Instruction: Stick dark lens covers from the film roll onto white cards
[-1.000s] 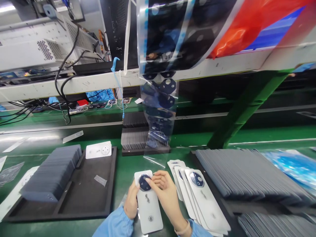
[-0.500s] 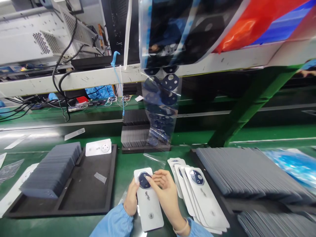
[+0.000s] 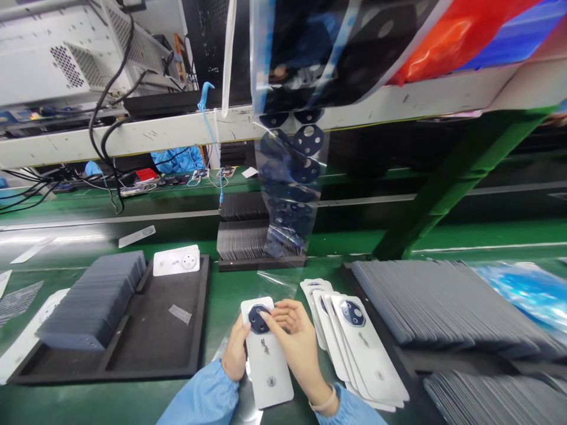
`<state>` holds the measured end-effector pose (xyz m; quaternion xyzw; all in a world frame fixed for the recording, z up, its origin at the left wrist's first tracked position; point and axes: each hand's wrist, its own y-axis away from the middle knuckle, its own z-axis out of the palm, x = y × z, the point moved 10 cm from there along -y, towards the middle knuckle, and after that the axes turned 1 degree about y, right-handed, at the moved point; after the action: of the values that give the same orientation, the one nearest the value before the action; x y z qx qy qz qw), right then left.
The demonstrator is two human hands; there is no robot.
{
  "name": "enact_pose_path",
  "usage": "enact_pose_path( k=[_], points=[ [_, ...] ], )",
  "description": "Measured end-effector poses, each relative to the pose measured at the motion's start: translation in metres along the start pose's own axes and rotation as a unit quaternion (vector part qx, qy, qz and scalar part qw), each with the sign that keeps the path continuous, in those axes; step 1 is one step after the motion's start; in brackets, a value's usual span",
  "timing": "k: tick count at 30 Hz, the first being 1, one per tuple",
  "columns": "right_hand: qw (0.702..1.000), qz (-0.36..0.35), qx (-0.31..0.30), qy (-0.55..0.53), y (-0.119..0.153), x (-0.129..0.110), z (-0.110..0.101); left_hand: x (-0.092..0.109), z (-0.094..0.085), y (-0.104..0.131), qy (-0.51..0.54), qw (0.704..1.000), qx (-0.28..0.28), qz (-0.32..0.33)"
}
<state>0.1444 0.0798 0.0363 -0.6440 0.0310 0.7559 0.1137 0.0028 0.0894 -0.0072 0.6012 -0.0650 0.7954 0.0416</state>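
Low on the green bench, the left hand [image 3: 234, 354] curls around the left edge of a white cover [image 3: 267, 354], gripping it, while the right hand [image 3: 295, 339] lies over its right side, fingers bent, index fingertip pressing the dark lens ring [image 3: 258, 317].

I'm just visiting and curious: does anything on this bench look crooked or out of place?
One white phone back cover lies loose and askew across the rim of the black foam tray, apart from the neat grey stack. A small clear scrap lies on the tray floor.
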Motion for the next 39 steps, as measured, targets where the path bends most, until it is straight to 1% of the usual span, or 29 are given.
enact_pose_path(
  k=[3, 6, 10, 15, 19, 24, 27, 30, 32, 35, 39],
  points=[
    [1.0, 0.0, -0.001, 0.0, -0.001, 0.001, 0.0, 0.003, 0.004, 0.0, -0.011, 1.0, -0.021, 0.019],
    [1.0, 0.001, -0.002, 0.0, -0.001, 0.004, 0.0, 0.005, 0.005, 0.001, -0.017, 0.999, -0.03, 0.03],
    [1.0, -0.008, 0.007, 0.002, -0.001, 0.002, -0.001, 0.008, 0.005, 0.002, -0.032, 0.998, -0.028, 0.038],
    [1.0, -0.017, 0.013, 0.01, 0.001, -0.003, 0.0, 0.01, 0.009, 0.002, -0.029, 0.998, -0.041, 0.041],
    [0.999, -0.022, 0.013, 0.021, 0.002, -0.004, 0.0, 0.016, 0.013, 0.004, -0.048, 0.997, -0.045, 0.046],
    [0.998, -0.049, 0.014, 0.041, 0.004, -0.006, 0.0, 0.018, 0.014, 0.006, -0.126, 0.991, -0.022, 0.029],
    [0.992, -0.088, 0.026, 0.085, 0.006, -0.01, 0.0, 0.022, 0.017, 0.006, -0.17, 0.984, -0.02, 0.041],
    [0.983, -0.123, 0.029, 0.136, 0.008, -0.014, 0.001, 0.027, 0.014, 0.005, -0.214, 0.976, 0.002, 0.052],
    [0.98, -0.131, 0.023, 0.15, 0.009, -0.015, 0.003, 0.029, 0.012, 0.005, -0.229, 0.972, 0.014, 0.055],
    [0.978, -0.139, 0.017, 0.157, 0.01, -0.019, 0.005, 0.031, 0.013, 0.005, -0.246, 0.967, 0.017, 0.06],
    [0.965, -0.181, 0.026, 0.188, 0.014, -0.027, 0.007, 0.033, 0.013, 0.007, -0.276, 0.959, 0.029, 0.065]
  ],
)
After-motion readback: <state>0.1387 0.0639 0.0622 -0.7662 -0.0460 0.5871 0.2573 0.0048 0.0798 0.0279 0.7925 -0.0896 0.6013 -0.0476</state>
